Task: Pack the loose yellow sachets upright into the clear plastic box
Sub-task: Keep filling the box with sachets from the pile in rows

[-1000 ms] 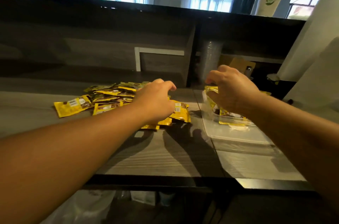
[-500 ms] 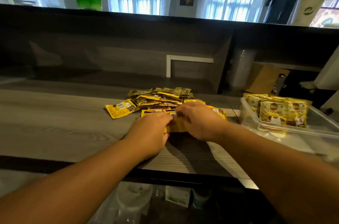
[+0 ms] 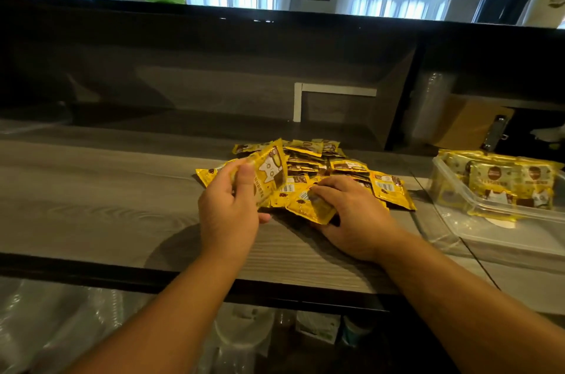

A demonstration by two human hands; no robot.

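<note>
Now I'm gathering: my left hand point(image 3: 230, 212) pinches a raised sachet point(image 3: 269, 173), my right hand point(image 3: 351, 217) grips another point(image 3: 308, 205) off the pile point(image 3: 333, 165), both bound next for the box point(image 3: 458, 199) right of that pile.

The sachets point(image 3: 308, 168) are glossy yellow foil-like plastic, crinkled and catching the light. The table point(image 3: 91, 190) is matt grey wood grain with a black edge — the box point(image 3: 489, 214) is clear, smooth, shiny plastic.
</note>
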